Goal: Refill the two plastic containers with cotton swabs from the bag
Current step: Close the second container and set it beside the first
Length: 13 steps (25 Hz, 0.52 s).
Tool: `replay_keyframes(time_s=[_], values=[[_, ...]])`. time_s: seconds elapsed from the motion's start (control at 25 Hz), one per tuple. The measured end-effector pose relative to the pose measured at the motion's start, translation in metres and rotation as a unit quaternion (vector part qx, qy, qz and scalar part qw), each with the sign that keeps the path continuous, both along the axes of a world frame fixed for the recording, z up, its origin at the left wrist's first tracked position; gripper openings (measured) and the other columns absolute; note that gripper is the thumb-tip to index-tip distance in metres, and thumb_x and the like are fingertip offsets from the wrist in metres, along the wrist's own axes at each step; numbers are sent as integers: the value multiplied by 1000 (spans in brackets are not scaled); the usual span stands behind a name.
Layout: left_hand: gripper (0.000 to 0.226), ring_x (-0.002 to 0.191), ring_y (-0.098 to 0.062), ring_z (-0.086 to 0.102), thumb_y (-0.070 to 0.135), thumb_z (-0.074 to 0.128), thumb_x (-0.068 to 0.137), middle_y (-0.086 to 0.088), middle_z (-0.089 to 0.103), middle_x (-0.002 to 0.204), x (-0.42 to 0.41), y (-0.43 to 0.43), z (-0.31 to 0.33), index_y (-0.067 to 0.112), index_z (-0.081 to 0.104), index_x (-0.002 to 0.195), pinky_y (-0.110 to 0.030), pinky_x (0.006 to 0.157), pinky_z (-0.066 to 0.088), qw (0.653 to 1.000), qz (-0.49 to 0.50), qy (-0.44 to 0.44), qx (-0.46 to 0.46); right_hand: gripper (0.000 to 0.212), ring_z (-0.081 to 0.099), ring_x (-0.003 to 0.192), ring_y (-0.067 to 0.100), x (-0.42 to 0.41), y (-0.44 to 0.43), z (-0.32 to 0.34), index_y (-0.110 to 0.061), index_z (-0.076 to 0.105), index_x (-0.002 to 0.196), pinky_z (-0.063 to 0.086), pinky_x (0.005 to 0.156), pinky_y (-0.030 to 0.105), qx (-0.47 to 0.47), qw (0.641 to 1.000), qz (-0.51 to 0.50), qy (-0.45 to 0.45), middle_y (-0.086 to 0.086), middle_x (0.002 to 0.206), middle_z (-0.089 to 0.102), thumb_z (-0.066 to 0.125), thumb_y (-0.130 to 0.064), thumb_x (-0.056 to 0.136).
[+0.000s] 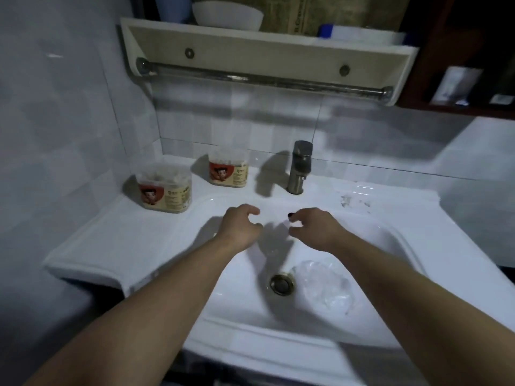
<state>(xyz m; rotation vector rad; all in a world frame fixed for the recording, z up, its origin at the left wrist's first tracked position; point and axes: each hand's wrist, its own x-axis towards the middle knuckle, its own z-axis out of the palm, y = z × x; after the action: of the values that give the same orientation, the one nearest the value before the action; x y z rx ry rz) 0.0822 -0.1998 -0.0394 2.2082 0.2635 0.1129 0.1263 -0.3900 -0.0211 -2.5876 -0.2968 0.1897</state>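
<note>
Left of faucet (300,168): near swab container (164,190), far swab container (229,170), cartoon-face labels, print unreadable. In sink (384,240) beside drain (281,284): clear bag (326,285). Above basin: left hand (241,225), right hand (313,228), fingers loosely curled, empty.

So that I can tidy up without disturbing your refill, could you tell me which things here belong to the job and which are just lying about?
Belong to the job:
nearer container
farther container
clear bag, lying in the sink
left hand and right hand, both holding nothing

Just lying about:
tap
drain
towel rail
bowl on the shelf
</note>
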Motion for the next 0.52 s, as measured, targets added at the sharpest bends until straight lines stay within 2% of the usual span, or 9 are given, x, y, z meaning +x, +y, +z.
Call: replay_keyframes(time_s=[0.08,0.2,0.28,0.32,0.4,0.44,0.52], values=[[42,117,-24,60,19,64,94,-4,53,142,-13,-12,1,22,61,136,-26,81,47,998,-48,41,12,43,61,114,18,-15,-17,-3,-23,65,128,42,82,21,-46,999,-4,17,0,132,63,71,-37,89],[40,118,-24,61,23,65,93,-2,55,138,-27,-27,-3,23,62,133,-25,81,45,993,-91,76,9,59,57,123,24,-34,-34,-12,-15,54,140,48,94,28,-174,983,8,51,7,137,59,71,-39,88],[37,105,-25,65,22,67,91,-3,60,122,-34,-35,-7,22,64,129,-29,82,52,990,-106,94,-6,63,60,120,26,-47,-43,-22,-11,53,139,51,94,31,-226,970,-3,94,10,135,62,75,-35,85],[36,96,-24,65,21,67,90,-1,60,111,-37,-38,-11,21,66,127,-32,85,56,988,-110,105,-17,63,63,115,26,-51,-47,-28,-9,54,138,53,89,31,-234,966,-6,111,11,132,64,76,-31,84],[36,89,-24,64,24,68,86,4,59,102,-44,-40,-17,24,66,122,-42,92,59,984,-119,130,-22,60,64,96,24,-56,-55,-37,-8,54,139,52,65,25,-201,973,-23,113,11,126,67,75,-18,83],[38,92,-25,67,28,68,81,5,60,104,-47,-40,-21,27,66,119,-46,93,59,982,-122,142,-19,61,61,89,23,-55,-58,-41,-9,53,140,49,58,22,-140,984,-39,104,11,126,66,73,-10,82],[49,103,-25,69,39,66,68,7,60,112,-51,-38,-28,34,62,117,-47,95,58,977,-124,170,-32,63,63,83,25,-50,-62,-46,-11,53,141,57,64,28,79,987,-86,109,11,121,64,71,2,81]])
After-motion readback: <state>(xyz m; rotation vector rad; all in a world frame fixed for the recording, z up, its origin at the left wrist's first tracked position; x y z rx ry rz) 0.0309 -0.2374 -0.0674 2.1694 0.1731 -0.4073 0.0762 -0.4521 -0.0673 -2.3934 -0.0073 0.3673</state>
